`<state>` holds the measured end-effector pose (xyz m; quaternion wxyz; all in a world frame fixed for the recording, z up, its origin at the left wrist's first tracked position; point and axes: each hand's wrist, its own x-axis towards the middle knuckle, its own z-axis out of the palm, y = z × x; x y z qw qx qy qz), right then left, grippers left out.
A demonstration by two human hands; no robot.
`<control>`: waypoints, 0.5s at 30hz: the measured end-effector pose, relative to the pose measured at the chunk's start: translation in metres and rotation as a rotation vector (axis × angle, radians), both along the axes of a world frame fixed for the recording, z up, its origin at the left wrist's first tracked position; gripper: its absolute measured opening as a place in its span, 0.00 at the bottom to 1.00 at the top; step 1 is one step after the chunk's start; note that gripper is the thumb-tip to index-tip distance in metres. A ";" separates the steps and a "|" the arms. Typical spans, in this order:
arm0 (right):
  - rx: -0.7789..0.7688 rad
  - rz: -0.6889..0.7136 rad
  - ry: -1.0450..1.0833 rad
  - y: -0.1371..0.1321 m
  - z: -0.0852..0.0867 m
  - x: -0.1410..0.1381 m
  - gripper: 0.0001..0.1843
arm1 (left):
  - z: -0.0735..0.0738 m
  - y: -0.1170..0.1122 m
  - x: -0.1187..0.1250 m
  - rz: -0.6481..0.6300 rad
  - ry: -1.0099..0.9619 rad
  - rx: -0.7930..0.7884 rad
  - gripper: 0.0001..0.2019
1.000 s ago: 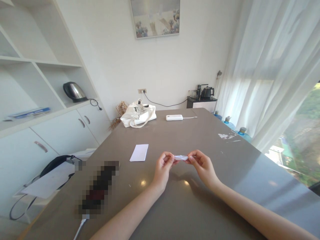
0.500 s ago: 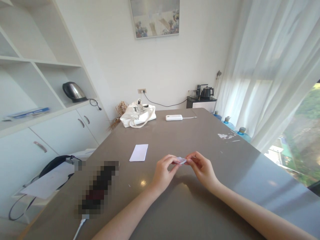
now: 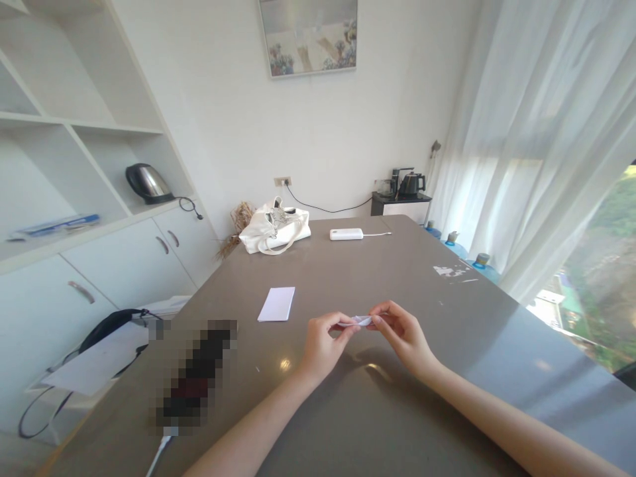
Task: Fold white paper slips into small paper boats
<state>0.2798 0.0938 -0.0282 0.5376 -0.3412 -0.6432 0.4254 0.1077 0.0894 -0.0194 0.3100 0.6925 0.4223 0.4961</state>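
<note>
Left hand (image 3: 322,341): fingers pinch left end of folded paper (image 3: 362,320) | right hand (image 3: 403,334): fingers pinch its right end (two-ended hold, probably for steadiness) | paper: between hands, above surface (image 3: 387,271), right of the white sheets (image 3: 277,304)

Mid-frame, the left hand (image 3: 322,341) and right hand (image 3: 406,334) cover the ends of the folded paper (image 3: 363,320); lower left, pixelation masks a dark object (image 3: 196,377).
</note>
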 end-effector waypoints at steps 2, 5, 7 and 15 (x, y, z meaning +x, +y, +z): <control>0.010 0.048 -0.055 -0.001 0.001 0.002 0.14 | -0.001 0.000 0.000 -0.047 -0.002 0.005 0.05; 0.040 0.064 -0.174 0.000 0.001 0.003 0.14 | -0.004 0.000 0.000 -0.104 -0.051 -0.042 0.09; 0.037 0.040 -0.234 0.001 0.000 0.004 0.12 | -0.006 0.001 -0.001 -0.103 -0.059 -0.089 0.11; 0.082 -0.144 -0.298 0.002 -0.003 0.001 0.11 | -0.001 0.003 -0.002 -0.088 -0.072 -0.203 0.11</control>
